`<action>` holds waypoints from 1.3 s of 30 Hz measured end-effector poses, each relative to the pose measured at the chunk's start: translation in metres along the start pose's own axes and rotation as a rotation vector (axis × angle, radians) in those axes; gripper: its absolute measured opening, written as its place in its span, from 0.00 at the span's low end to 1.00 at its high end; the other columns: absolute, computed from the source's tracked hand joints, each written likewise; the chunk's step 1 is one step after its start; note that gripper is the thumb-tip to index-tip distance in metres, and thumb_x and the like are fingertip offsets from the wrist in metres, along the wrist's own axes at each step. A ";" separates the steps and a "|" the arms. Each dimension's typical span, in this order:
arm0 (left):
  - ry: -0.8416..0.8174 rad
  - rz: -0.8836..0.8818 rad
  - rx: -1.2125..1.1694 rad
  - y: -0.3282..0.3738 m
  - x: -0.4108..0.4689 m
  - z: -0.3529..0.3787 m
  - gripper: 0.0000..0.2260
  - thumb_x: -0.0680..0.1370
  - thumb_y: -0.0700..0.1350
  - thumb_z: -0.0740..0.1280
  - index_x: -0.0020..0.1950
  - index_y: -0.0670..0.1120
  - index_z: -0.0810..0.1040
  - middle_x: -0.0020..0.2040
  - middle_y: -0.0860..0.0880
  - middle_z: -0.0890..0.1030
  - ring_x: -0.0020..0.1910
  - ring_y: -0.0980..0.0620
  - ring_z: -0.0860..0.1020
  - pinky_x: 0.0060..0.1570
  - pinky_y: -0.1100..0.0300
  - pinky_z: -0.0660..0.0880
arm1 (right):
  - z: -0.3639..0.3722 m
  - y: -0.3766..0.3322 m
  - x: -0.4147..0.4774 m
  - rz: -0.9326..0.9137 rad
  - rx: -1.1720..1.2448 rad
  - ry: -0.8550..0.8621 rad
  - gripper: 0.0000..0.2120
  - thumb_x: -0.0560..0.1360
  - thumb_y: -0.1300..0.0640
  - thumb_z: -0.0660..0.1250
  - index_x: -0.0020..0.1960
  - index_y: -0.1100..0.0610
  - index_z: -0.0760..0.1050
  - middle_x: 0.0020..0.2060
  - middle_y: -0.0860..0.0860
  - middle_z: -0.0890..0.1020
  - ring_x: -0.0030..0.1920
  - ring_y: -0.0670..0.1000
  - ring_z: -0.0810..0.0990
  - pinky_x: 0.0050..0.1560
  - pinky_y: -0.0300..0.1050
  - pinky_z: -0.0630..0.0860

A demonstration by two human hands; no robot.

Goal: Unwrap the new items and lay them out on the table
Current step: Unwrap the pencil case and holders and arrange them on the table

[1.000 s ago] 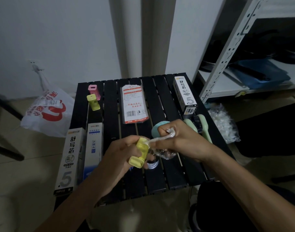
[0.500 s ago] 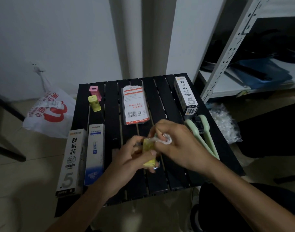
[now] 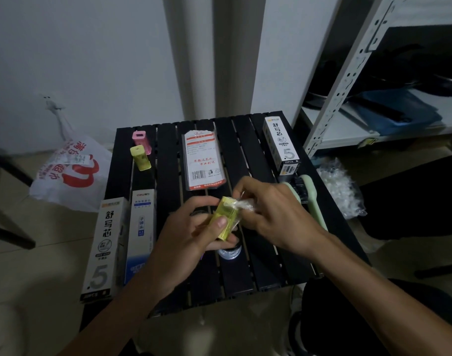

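Over the middle of the black slatted table (image 3: 245, 140), my left hand (image 3: 183, 242) grips a small yellow plastic item (image 3: 226, 219), thumb pressed on its face. My right hand (image 3: 273, 214) pinches the clear plastic wrapper (image 3: 243, 203) at the item's top end. Laid out on the table are a pink item (image 3: 140, 139) and a yellow item (image 3: 140, 158) at the back left, a flat packet with red print (image 3: 204, 160), three refill boxes (image 3: 103, 245) (image 3: 140, 235) (image 3: 281, 145) and a pale green brush (image 3: 313, 201).
A roll of tape (image 3: 230, 253) lies on the table under my hands. A white and red shopping bag (image 3: 70, 173) sits on the floor to the left. Crumpled clear plastic (image 3: 340, 186) lies at the right, below a white metal shelf (image 3: 348, 73).
The yellow item has turned upright in my left hand and rose slightly. My right hand has shifted right along the wrapper, pulling it at the top end.
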State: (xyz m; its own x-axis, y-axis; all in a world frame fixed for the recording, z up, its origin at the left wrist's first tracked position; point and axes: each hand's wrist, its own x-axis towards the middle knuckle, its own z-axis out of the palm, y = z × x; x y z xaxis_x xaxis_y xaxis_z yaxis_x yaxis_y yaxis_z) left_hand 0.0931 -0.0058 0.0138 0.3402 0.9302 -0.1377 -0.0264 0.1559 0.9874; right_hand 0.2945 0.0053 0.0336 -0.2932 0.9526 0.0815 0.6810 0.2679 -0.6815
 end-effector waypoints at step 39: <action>-0.089 0.106 0.506 0.009 -0.011 -0.016 0.12 0.77 0.56 0.70 0.42 0.48 0.79 0.25 0.46 0.77 0.22 0.48 0.75 0.26 0.57 0.72 | 0.000 0.006 -0.005 -0.101 -0.414 0.070 0.17 0.78 0.39 0.54 0.47 0.53 0.66 0.42 0.48 0.74 0.40 0.57 0.77 0.39 0.49 0.66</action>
State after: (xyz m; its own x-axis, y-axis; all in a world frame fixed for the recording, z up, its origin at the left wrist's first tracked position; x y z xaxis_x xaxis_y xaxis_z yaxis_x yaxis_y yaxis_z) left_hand 0.0743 -0.0092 0.0228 0.4397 0.8968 -0.0492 0.3846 -0.1385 0.9127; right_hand 0.3004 0.0018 0.0292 -0.3360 0.9221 0.1920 0.8670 0.3824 -0.3194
